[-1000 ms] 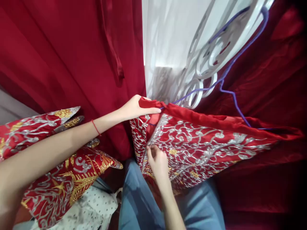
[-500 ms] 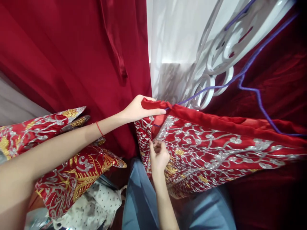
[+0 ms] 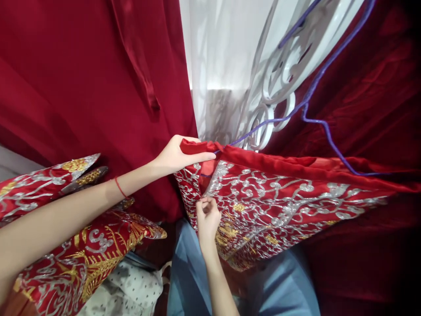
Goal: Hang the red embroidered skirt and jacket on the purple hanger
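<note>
A red skirt (image 3: 259, 193) with silver and gold embroidery hangs from a purple wire hanger (image 3: 268, 120), its plain red waistband upward. My left hand (image 3: 174, 156), a red string around its wrist, grips the waistband at the left end, thumb laid along the front near the wire. Just below the thumb, a slit in the skirt shows lighter red lining. My right hand (image 3: 208, 215) is closed in a pinch at the lower end of that slit, against the fabric edge. Anything small between its fingertips is hidden.
More red embroidered pieces (image 3: 108, 245) lie at lower left, beside a white dotted cloth (image 3: 131, 285). Behind are a red curtain (image 3: 82, 79), white sheer fabric (image 3: 217, 48) and a white scrollwork frame (image 3: 272, 92). My blue-clothed legs (image 3: 279, 285) are under the skirt.
The view has shifted, so the skirt, hanger and both hands appear further left. My left hand keeps its grip on the waistband. My right hand stays pinched near the slit.
</note>
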Demonstrator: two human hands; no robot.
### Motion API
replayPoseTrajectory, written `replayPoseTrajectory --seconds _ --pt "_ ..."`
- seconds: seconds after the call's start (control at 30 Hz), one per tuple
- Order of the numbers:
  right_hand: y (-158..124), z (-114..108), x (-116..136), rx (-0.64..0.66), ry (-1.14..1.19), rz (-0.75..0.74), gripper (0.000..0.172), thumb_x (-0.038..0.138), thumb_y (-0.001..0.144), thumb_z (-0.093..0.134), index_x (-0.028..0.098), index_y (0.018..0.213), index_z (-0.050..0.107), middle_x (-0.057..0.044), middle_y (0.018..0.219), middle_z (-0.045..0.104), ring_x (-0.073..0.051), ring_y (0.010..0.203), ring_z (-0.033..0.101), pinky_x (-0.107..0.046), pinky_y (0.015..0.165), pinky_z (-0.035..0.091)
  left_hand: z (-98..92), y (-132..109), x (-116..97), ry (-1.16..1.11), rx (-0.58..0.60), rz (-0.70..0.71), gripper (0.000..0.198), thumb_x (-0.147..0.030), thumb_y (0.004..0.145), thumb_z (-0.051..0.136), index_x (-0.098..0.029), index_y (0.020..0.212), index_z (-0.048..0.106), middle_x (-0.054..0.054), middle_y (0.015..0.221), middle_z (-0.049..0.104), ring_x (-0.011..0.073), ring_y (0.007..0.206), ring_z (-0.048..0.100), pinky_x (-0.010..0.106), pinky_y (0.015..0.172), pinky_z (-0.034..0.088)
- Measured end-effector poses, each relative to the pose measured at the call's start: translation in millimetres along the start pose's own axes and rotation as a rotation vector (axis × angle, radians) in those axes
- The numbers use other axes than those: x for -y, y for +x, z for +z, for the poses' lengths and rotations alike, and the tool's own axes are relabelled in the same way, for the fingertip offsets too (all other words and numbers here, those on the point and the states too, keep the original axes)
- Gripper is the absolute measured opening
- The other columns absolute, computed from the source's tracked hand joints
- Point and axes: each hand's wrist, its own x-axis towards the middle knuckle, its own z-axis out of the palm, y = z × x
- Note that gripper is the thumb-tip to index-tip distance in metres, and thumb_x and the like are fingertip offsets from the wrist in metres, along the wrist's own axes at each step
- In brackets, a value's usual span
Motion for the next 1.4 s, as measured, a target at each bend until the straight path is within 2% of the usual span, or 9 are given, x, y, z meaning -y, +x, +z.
replayPoseTrajectory --seconds 0.1,0.27,0.4,0.57,0.7,0.9,1.07,1.17,1.4 --pt "-5 -3 3 0.054 0.02 0.023 0.019 0.038 0.09 0.049 0.021 0.085 0.054 0.003 0.065 0.058 -0.015 0.059 0.052 -0.026 0.062 0.036 -0.5 0 1 -0.007 -0.019 0.01 0.04 -0.05 0.069 0.082 -0.016 0.077 0.064 0.002 0.072 0.061 0.0139 0.068 0.053 0.025 0.061 0.041" --pt "-3 -13 12 0.189 0.055 0.034 0.027 0.041 0.088 0.045 0.021 0.072 0.052 0.003 0.063 0.052 -0.014 0.06 0.045 -0.027 0.063 0.034 -3.1 2 2 -0.02 -0.04 0.042 0.042 -0.047 0.064 0.087 -0.017 0.07 0.058 -0.001 0.06 0.049 0.0133 0.066 0.05 0.025 0.06 0.041" --pt "4 -13 11 0.15 0.253 0.02 0.019 0.036 0.08 0.054 0.019 0.071 0.057 0.0 0.073 0.06 -0.015 0.071 0.052 -0.027 0.071 0.04 -3.1 3 3 -0.015 -0.059 0.063 0.042 -0.044 0.065 0.087 -0.016 0.068 0.055 -0.004 0.059 0.045 0.0105 0.061 0.047 0.023 0.058 0.039" --pt "7 -5 4 0.053 0.464 0.094 0.018 0.036 0.076 0.061 0.018 0.073 0.062 -0.001 0.076 0.065 -0.017 0.078 0.058 -0.03 0.081 0.044 -0.6 3 4 0.009 -0.022 0.08 0.041 -0.045 0.07 0.082 -0.016 0.066 0.054 -0.004 0.058 0.046 0.0091 0.058 0.045 0.021 0.055 0.037" --pt "7 -5 6 -0.051 0.454 0.112 0.019 0.037 0.075 0.062 0.017 0.077 0.065 -0.003 0.081 0.068 -0.018 0.08 0.06 -0.032 0.084 0.045 1.6 4 5 -0.017 0.023 0.089 0.04 -0.047 0.074 0.079 -0.016 0.064 0.055 -0.003 0.059 0.048 0.0088 0.057 0.044 0.021 0.053 0.036" --pt "8 -13 10 0.026 0.454 0.029 0.021 0.037 0.078 0.058 0.018 0.072 0.061 -0.001 0.072 0.063 -0.015 0.069 0.055 -0.03 0.073 0.045 -0.3 5 6 -0.017 0.014 0.096 0.036 -0.046 0.074 0.079 -0.015 0.067 0.061 -0.001 0.062 0.055 0.0098 0.058 0.048 0.022 0.053 0.036" --pt "-1 -6 3 -0.055 0.418 -0.045 0.019 0.035 0.082 0.058 0.019 0.072 0.057 0.0 0.074 0.06 -0.015 0.071 0.053 -0.028 0.073 0.044 0.5 5 8 0.004 -0.002 0.081 0.037 -0.048 0.073 0.08 -0.014 0.082 0.069 0.003 0.074 0.065 0.0135 0.066 0.057 0.024 0.058 0.043" --pt "-5 -1 0 -0.084 0.394 -0.087 0.019 0.035 0.084 0.057 0.018 0.076 0.061 -0.001 0.076 0.06 -0.016 0.075 0.056 -0.029 0.076 0.044 3.0 4 9 -0.005 -0.01 0.067 0.038 -0.047 0.073 0.08 -0.013 0.087 0.07 0.005 0.079 0.067 0.0142 0.069 0.058 0.024 0.06 0.045" --pt "-2 -11 7 0.062 0.362 -0.175 0.018 0.035 0.088 0.06 0.018 0.084 0.066 -0.003 0.084 0.065 -0.017 0.084 0.061 -0.031 0.082 0.046 -0.5 6 8 0.01 0.008 0.102 0.035 -0.046 0.075 0.078 -0.014 0.073 0.064 0.001 0.069 0.059 0.012 0.063 0.052 0.024 0.059 0.042"
